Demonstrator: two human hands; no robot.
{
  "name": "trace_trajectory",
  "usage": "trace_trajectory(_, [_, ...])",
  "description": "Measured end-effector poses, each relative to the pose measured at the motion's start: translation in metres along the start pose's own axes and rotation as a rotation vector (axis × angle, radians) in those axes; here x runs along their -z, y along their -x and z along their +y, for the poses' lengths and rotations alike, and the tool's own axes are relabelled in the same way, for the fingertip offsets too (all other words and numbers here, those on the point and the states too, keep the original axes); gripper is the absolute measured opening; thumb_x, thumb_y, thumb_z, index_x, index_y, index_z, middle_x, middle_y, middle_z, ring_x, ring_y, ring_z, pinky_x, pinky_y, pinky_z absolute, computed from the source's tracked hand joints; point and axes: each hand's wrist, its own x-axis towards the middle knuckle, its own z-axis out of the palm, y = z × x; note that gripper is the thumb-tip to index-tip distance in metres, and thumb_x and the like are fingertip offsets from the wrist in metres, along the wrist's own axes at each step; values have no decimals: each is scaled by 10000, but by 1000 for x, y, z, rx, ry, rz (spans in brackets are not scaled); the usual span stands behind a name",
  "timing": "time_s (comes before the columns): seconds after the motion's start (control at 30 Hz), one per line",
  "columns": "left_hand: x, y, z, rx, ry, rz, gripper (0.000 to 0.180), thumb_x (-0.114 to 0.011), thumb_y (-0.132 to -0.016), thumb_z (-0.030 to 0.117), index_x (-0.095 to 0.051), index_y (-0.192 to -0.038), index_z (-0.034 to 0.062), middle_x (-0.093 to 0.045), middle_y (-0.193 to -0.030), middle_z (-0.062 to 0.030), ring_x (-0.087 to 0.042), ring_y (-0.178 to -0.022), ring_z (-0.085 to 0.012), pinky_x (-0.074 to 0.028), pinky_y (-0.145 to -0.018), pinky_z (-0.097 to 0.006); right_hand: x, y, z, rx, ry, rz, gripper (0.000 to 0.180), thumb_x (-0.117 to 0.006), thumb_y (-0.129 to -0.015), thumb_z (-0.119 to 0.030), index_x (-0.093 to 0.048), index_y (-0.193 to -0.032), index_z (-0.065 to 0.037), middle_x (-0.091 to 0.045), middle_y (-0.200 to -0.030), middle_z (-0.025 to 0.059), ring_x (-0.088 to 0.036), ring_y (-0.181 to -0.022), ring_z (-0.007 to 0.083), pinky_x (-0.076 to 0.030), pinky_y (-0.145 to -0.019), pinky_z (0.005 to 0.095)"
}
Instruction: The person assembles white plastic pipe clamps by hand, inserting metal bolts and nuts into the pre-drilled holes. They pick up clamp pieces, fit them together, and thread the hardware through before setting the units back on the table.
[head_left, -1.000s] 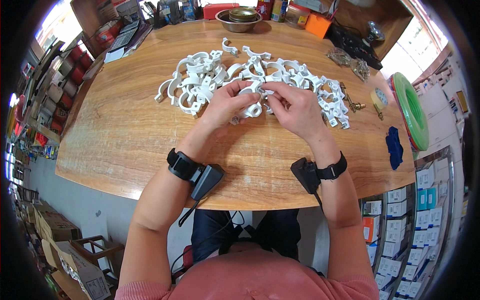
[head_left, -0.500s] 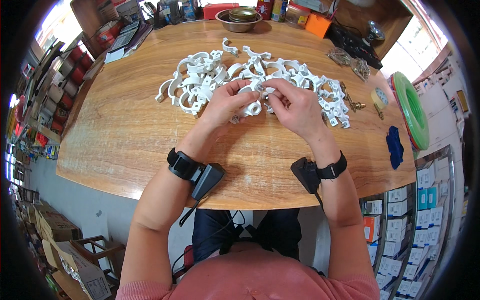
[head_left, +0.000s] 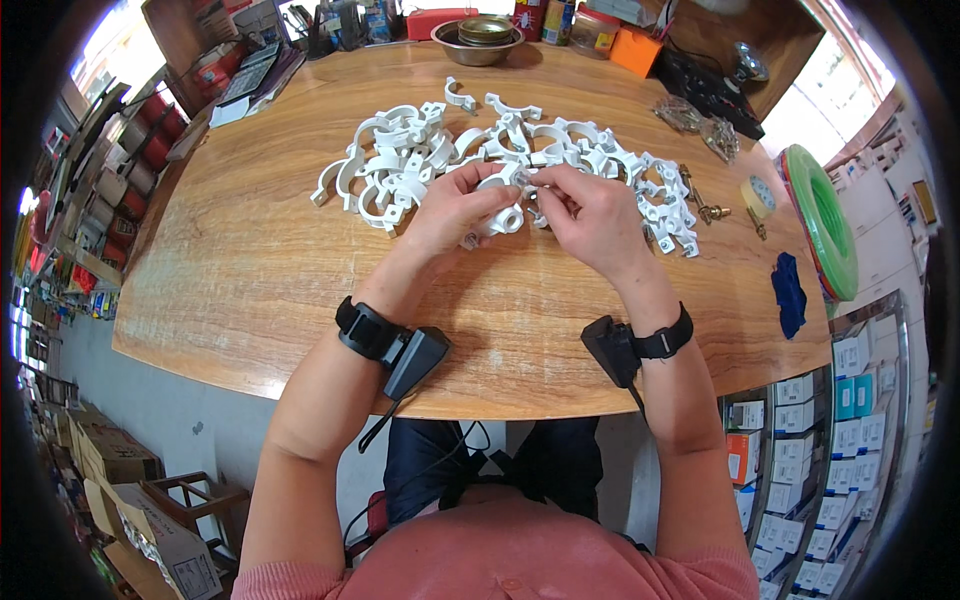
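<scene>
Starting at the left, brown cardboard cartons (head_left: 130,500) are noted on the floor below the oval wooden table (head_left: 250,270). The left hand (head_left: 455,205) is closed around a white plastic pipe clamp (head_left: 505,215), held just above the table in front of the heap of white plastic saddle clamps (head_left: 430,150). The right hand (head_left: 590,210) is pinched on a small fitting at that clamp; its kind cannot be told. A slip of the small part into the heap is judged possible, the grip being fingertip only. Small white, teal and orange boxes (head_left: 840,400) are shelved at right.
</scene>
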Motion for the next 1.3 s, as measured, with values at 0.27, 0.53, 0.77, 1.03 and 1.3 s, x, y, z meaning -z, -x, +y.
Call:
trace_trajectory(0.27, [3,-3,-4,18,-36,-11,262,-607,-771,148,-525,-1009,76,-552,-761,48,-488,-594,-4,-362,-398,-153,0,-1,-5,59,15,19,130,-562,-717,-99,-604,-835,-134,-612,-652,50,-594,-554,201,-455,-469,292])
trace_trajectory(0.53, [-5,2,0,56,-19,-51,260,-603,-781,173,-521,-1007,75,-535,-742,56,-476,-573,0,-370,-400,-156,-1,-2,1,183,124,56,79,-581,-692,-99,-576,-770,-112,-579,-600,50,-576,-531,208,-443,-453,306])
trace_trajectory(0.77, [-2,2,0,65,92,-109,241,-605,-792,212,-546,-969,60,-580,-739,37,-520,-552,-22,-369,-381,-136,1,-3,5,271,114,97,74,-605,-676,-103,-580,-746,-106,-564,-602,35,-567,-551,195,-441,-460,289])
trace_trajectory(1.03, [-6,6,4,137,242,-57,248,-536,-832,243,-511,-1026,92,-511,-792,26,-477,-633,-47,-401,-476,-203,0,-3,9,267,108,110,82,-601,-702,-116,-598,-784,-109,-590,-651,31,-576,-568,192,-448,-472,279])
trace_trajectory(1.3, [-4,2,-2,0,213,-88,287,-525,-831,94,-471,-1112,72,-558,-891,-12,-540,-756,-74,-485,-550,-223,3,-5,4,-111,-197,-10,119,-626,-721,-131,-630,-828,-78,-617,-704,44,-581,-578,127,-456,-511,234])
